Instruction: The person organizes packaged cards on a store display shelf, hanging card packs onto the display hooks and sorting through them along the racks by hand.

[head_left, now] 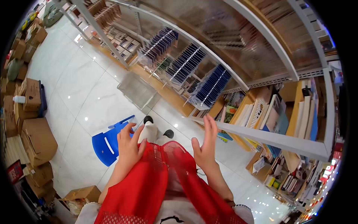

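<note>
My left hand (129, 145) is raised in front of the red vest (147, 183), fingers apart and slightly curled, with nothing in it. Below and beside it stands a small blue plastic chair (100, 147) on the floor. My right hand (206, 145) is held up on the other side, fingers stretched and thumb spread, also holding nothing. It is nearest to the grey metal frame (261, 137) of the shelving, apart from it as far as I can see. A clear plastic bin (137, 90) sits on the floor ahead.
Shelving runs along the front and right, with dark blue packaged goods (185, 64) hanging on hooks and books (274, 115) upright on shelves. Cardboard boxes (38, 140) are stacked along the left. Another carton (84, 194) stands at lower left. Glossy white tiles (84, 97) cover the floor.
</note>
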